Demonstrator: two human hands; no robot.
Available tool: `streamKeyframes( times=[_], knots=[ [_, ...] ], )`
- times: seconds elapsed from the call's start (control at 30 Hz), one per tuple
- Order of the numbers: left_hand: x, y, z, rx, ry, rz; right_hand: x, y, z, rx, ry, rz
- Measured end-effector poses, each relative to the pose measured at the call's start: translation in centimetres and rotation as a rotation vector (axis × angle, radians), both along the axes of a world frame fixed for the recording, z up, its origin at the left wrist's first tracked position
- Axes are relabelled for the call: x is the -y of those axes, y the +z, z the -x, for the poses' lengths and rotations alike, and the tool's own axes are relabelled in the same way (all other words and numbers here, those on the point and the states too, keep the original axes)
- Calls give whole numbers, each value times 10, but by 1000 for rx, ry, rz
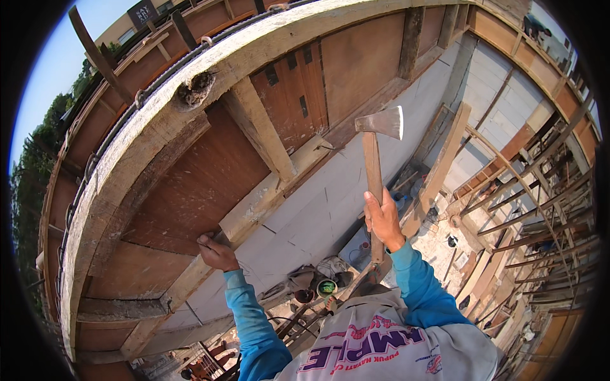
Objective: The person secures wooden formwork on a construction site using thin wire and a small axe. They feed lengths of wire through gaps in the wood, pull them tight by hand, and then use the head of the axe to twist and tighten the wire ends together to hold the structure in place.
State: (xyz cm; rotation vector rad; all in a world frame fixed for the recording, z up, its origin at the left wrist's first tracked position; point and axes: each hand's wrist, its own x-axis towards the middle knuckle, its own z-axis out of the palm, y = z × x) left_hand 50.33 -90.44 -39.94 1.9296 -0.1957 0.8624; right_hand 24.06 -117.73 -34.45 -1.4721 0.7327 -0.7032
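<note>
My right hand (pixel 383 219) is wrapped round the wooden handle of a hatchet (pixel 372 162), held upright with its steel head at the top and its cutting edge facing right. The head stands apart from the wooden formwork (pixel 190 184). Over at the left, my left hand (pixel 219 253) is closed against the formwork's lower rail (pixel 254 213), beside a reddish-brown plywood panel (pixel 197 174). Its fingers are curled, and what they hold, if anything, is hidden. An upright wooden stud (pixel 259 127) joins the top beam to the lower rail.
A pale block wall (pixel 305 216) runs below the formwork. Right of the hatchet leans a long plank (pixel 438 168), with bamboo and timber poles (pixel 540 203) beyond. Far below, a green-filled bucket (pixel 326 288) stands among clutter. Another person (pixel 535 26) is at the far upper right.
</note>
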Motion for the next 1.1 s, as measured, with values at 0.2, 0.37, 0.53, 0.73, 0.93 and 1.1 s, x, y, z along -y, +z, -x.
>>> streamKeyframes(
  times=[0.2, 0.37, 0.53, 0.73, 0.93, 1.1],
  knots=[
    [12, 4, 3, 5, -20, -28, -15, -17, -28, 390, -312, -61],
    [5, 5, -3, -13, 24, -10, -8, -8, -17, -86, 145, -139],
    [6, 3, 3, 7, 24, -12, -9, 10, -17, 461, -317, -22],
    [5, 4, 7, -27, 62, -33, -7, -17, -22, -186, 185, -169],
    [3, 0, 2, -57, 50, -43, -19, -7, -30, 386, -225, 13],
    [1, 0, 1, -54, 39, -45, -20, -41, -32, -152, 142, -113]
  ],
)
